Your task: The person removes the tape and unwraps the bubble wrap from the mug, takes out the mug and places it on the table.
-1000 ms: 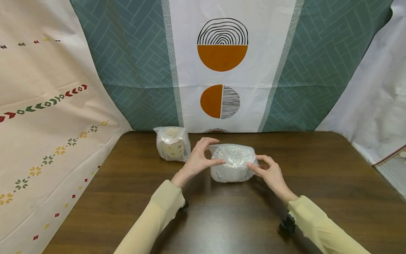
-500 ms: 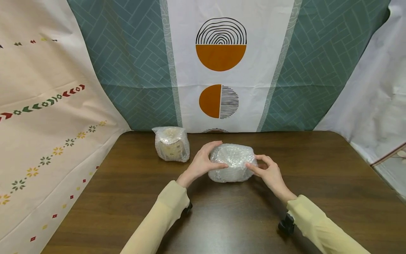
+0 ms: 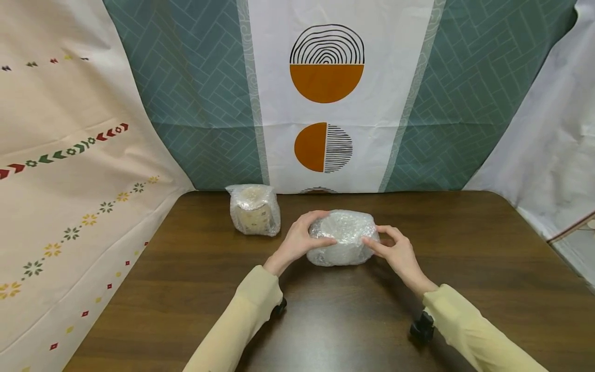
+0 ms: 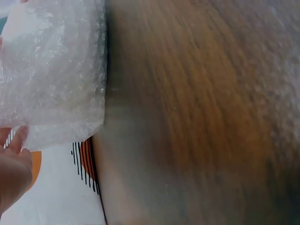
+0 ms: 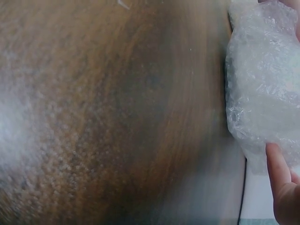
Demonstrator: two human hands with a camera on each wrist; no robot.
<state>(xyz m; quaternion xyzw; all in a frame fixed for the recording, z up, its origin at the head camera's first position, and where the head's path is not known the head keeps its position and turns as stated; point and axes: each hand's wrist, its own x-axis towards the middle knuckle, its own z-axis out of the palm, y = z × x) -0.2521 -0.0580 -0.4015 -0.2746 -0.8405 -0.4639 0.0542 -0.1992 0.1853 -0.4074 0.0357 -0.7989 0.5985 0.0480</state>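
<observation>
A bubble-wrapped package point(image 3: 343, 227), whitish and rounded, sits on the brown table in the head view. My left hand point(image 3: 299, 239) grips its left side, thumb across the near face and fingers over the far edge. At the package's right side, my right hand point(image 3: 395, 253) pinches the wrap between thumb and fingers. The left wrist view has the clear wrap point(image 4: 51, 70) close up, a hand point(image 4: 16, 171) at its lower edge. In the right wrist view, a thumb point(image 5: 277, 164) presses the package's lower edge. The wrap blurs what is inside.
A second bubble-wrapped bundle point(image 3: 254, 212) with a beige, patterned object inside stands at the back left of the table point(image 3: 334, 315). Behind the table hangs a teal and white curtain point(image 3: 204, 98). Light cloth point(image 3: 83, 170) drapes the left side.
My left hand has moved right onto the package's left side and closed in around it. The right hand keeps its hold, and the package has barely shifted.
</observation>
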